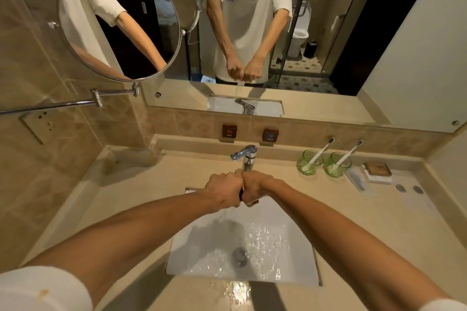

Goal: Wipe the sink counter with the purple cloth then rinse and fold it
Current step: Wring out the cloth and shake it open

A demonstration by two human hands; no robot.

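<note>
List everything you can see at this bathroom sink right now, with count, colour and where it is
Purple cloth: one, dark sliver, between the fists.
Faucet: one, chrome, behind the basin.
Sink: one, white, water inside.
Drain: one, grey, basin middle.
Glasses: two, green, toothbrush each, counter right.
Hot and cold signs: two, backsplash.
Round mirror: one, chrome arm, left wall.
Left hand: grips cloth.
Right hand: grips cloth.

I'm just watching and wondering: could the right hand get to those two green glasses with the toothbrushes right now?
Probably, but not at once. The right hand and left hand both grip the purple cloth over the sink. The bare counter towards the green glasses looks unobstructed.
</note>
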